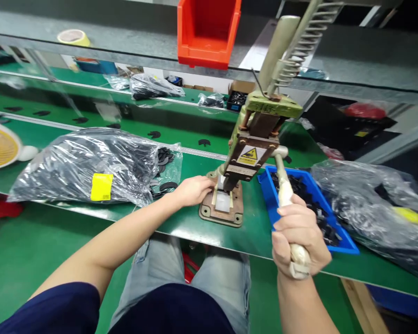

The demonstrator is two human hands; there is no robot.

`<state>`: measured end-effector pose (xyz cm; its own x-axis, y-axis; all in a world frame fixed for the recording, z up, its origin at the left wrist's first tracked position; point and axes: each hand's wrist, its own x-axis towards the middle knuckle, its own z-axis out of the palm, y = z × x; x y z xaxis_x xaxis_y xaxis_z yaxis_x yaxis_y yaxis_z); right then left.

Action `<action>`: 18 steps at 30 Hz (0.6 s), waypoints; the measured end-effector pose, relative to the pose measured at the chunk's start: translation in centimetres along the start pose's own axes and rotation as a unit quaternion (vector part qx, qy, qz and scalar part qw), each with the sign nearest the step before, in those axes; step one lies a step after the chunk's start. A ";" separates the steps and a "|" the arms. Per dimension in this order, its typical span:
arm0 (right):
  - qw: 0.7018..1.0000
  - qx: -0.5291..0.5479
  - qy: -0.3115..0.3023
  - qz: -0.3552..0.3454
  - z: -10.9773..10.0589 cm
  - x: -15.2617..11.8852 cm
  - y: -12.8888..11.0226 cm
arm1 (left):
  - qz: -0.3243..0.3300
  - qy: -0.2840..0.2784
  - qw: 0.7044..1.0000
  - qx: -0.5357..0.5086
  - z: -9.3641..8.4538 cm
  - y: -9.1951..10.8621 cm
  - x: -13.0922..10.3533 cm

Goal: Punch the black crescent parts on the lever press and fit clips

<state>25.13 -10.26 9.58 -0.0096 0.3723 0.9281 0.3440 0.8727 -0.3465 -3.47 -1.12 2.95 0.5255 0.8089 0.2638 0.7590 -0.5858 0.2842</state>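
A green hand press (252, 139) stands on the green bench (181, 227), its ram low over the bolted base plate (233, 215). My right hand (301, 232) is wrapped round the tape-covered end of the press lever (284, 185). At the left side of the base, my left hand (197, 190) has its fingers drawn together beside the ram; whatever they hold is hidden. Pale padding (223, 202) lies on the base in front of the ram. To the right, a blue tray (350, 246) holds many small black parts (308, 195).
A large clear bag (80, 162) of black curved parts lies left of the press, its opening facing the press. Another bag (376, 204) lies right of the tray. Black parts (204, 142) sit in a row behind. An orange bin (209, 55) sits on the overhead shelf.
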 end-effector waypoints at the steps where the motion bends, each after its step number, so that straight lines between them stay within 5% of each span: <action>1: 1.000 0.000 0.004 -0.001 0.1 0.1 0.1 | -0.022 -0.015 0.999 0.025 -1.2 -1.2 -0.6; 5: 1.000 0.007 0.010 0.001 0.3 0.2 0.0 | -0.159 -0.137 0.971 0.117 -5.5 -6.9 -2.9; 8: 1.000 0.011 0.023 0.003 0.5 0.1 -0.1 | -0.236 -0.237 0.935 0.115 -6.6 -9.8 -3.7; 18: 1.000 0.011 0.021 -0.003 0.4 0.0 0.2 | -0.298 -0.279 0.913 0.010 -5.2 -10.9 -2.5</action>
<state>24.81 -9.94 9.46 0.0284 0.3540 0.9348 0.3235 0.8816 -0.3437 -15.04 2.94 3.97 0.1261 0.8867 -0.4448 0.9782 -0.0365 0.2045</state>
